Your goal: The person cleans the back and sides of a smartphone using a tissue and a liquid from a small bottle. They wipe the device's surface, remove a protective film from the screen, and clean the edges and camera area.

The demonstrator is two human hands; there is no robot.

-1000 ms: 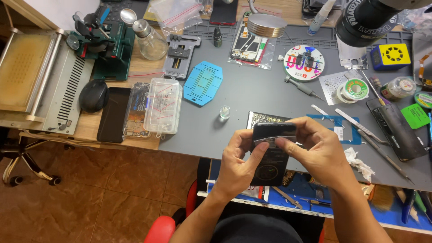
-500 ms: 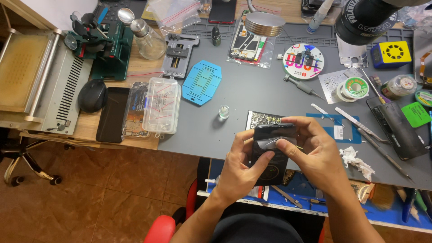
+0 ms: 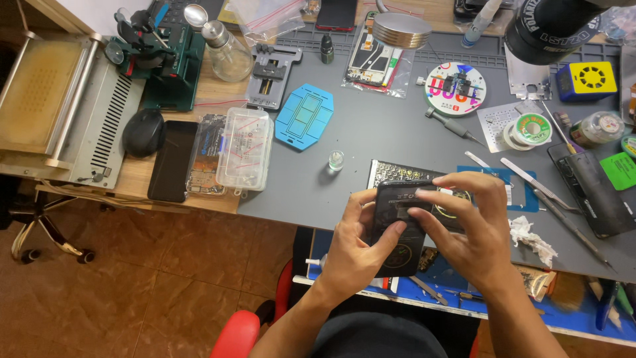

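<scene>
Black phone (image 3: 397,229) gripped by left hand (image 3: 358,248) and right hand (image 3: 467,229).

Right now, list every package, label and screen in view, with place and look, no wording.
Dark phone: held in both hands, black slab.
Black phone: left on the wooden top, blank screen.
Clear bag: top centre, holding a phone part.
Round disc: upper right, white, colourful print.
Green label: far right, square.

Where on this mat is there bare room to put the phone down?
The widest bare patch of the grey mat lies between the blue tray, the round disc and the little vial. A smaller strip runs left of the vial to the clear box. The right side, around the tweezers and solder spool, is crowded.
</scene>
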